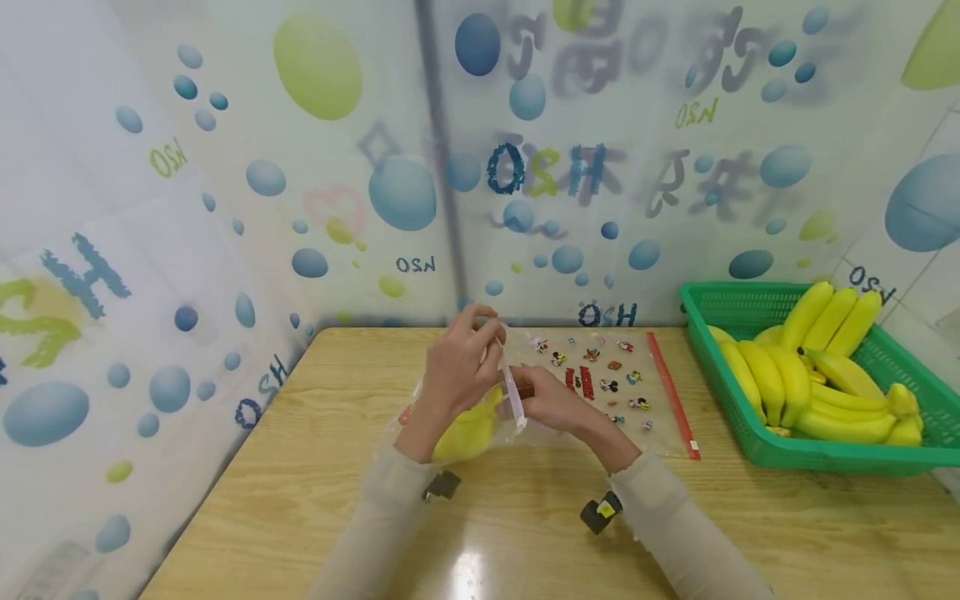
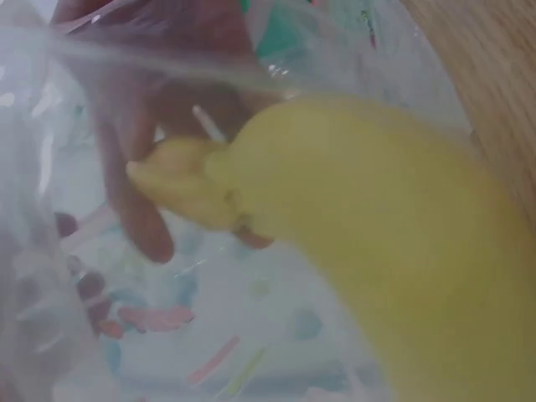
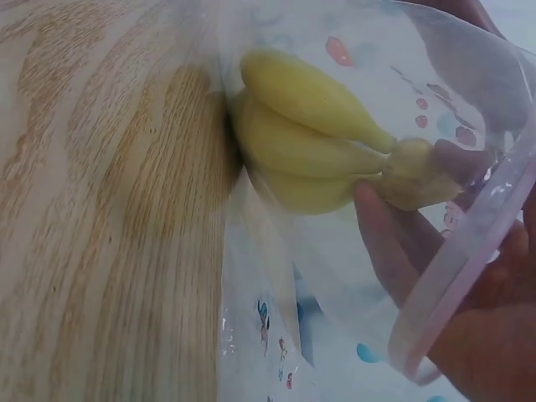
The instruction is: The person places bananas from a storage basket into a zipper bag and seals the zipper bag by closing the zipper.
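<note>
A bunch of yellow bananas (image 3: 293, 151) lies inside a clear plastic zip bag (image 1: 514, 396), its stem end toward the bag's mouth. My left hand (image 1: 461, 362) is at the upper edge of that mouth, pinching the rim and holding it raised. Through the mouth reaches my right hand (image 1: 555, 400), with thumb and fingers around the stem end in the right wrist view. One banana (image 2: 394, 209) fills much of the left wrist view, seen through hazy film. Part of the bunch is hidden behind my left forearm in the head view.
Under and beside my right hand, a flat clear bag (image 1: 592, 358) with cartoon prints and a red zip strip lies on the wooden table (image 1: 285, 467). To the right stands a green basket (image 1: 787, 454) with several banana bunches (image 1: 832, 400). A bubble-patterned curtain (image 1: 510, 250) hangs behind the table.
</note>
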A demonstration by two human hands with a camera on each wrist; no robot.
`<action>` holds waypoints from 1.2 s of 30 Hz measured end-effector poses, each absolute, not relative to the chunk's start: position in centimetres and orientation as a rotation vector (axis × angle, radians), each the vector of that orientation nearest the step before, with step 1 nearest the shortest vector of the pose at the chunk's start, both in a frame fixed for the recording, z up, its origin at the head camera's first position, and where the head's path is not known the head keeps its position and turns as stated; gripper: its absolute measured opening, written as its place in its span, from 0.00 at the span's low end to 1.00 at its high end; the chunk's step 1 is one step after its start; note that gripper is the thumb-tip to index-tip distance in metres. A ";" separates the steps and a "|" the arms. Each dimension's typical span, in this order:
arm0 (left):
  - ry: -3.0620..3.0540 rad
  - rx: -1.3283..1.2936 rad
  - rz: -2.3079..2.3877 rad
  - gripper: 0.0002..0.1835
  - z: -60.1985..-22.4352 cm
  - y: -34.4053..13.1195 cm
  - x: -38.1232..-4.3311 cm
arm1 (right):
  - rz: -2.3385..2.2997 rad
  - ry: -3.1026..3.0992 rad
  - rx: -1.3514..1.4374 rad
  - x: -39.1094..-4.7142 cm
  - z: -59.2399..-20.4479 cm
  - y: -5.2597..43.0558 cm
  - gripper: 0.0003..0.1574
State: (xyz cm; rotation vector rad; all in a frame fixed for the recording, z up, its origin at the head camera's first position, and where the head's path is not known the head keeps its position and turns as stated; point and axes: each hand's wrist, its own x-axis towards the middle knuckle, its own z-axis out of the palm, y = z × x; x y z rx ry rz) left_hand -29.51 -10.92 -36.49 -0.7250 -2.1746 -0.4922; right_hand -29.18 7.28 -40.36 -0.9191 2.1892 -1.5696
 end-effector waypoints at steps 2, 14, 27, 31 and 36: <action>-2.190 -0.784 -0.502 0.13 -36.2 -11.4 -29.6 | -1.560 2.181 -0.910 -29.2 -40.3 7.3 0.26; -2.296 -1.028 -0.533 0.08 -34.3 -13.9 -29.5 | -1.486 2.211 -0.949 -29.3 -40.5 7.3 0.21; -2.420 -1.053 -0.632 0.10 -34.4 -13.5 -29.5 | -1.496 2.229 -0.960 -29.8 -40.4 8.1 0.19; -2.411 -1.072 -0.651 0.13 -34.7 -13.1 -29.4 | -1.496 2.236 -0.943 -30.0 -40.4 8.4 0.18; -2.362 -1.054 -0.604 0.13 -34.9 -12.7 -29.4 | -1.500 2.242 -0.934 -30.2 -40.5 8.6 0.19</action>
